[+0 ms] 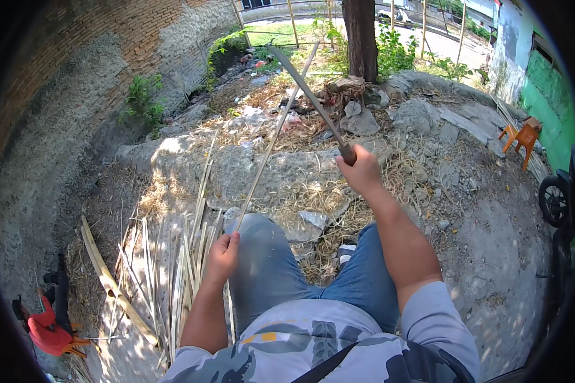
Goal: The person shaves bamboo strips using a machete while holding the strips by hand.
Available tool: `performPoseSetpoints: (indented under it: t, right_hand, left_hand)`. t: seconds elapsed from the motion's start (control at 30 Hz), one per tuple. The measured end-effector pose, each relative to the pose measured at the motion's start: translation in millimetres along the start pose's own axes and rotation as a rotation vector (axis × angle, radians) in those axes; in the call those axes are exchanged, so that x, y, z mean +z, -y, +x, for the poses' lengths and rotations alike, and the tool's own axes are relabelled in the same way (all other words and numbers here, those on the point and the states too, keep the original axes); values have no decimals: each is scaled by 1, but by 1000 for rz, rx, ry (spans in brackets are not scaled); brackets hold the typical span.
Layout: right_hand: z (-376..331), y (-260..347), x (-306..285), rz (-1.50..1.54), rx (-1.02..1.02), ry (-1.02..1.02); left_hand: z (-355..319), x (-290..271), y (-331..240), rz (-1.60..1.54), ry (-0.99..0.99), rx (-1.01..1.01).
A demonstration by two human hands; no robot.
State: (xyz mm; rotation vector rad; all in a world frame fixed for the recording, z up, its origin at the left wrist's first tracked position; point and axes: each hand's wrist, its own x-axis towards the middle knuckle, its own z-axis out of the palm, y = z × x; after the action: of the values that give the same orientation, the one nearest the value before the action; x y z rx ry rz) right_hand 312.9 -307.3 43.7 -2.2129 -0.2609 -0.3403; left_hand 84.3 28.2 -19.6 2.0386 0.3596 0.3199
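Note:
My left hand (223, 256) rests by my left knee and grips the near end of a long thin bamboo strip (271, 142) that slants up and away to the right. Out in front of my right knee, my right hand (362, 170) is closed on the wooden handle of a long curved blade (306, 90). The blade points up and to the left and crosses the strip near its far end. I sit with both knees in blue jeans.
A pile of split bamboo strips (172, 268) lies on the ground at my left. Dry shavings cover the concrete (492, 255) ahead. A tree trunk (361, 38), an orange chair (524, 137), a wheel (554, 199) and a brick wall (76, 57) surround me.

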Motion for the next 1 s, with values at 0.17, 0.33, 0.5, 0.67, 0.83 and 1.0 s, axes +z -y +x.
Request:
performPoseSetpoints:
  t: [0.17,0.33,0.5,0.67,0.83,1.0]
  right_hand:
    - [-34,5,31,-148,-123,200]
    - [-38,15,49,-424,-549,372]
    - [-22,7,39,-450,-509,366]
    - [-9,-16,34,-323,-251,164]
    - [-25,-8,41,-293,-336,190]
    - [-34,10,50,-383,-719,305]
  left_hand:
    - [7,5,-8,118,60,-79]
    - [6,9,-9,166,49,-27]
    - [-3,-3,7,190,65,45]
    - [-7,-8,-8,211,72,8]
    - [-14,-10,-26,220,74,-15]
    - [-18,-4,-5,134,80,-12]
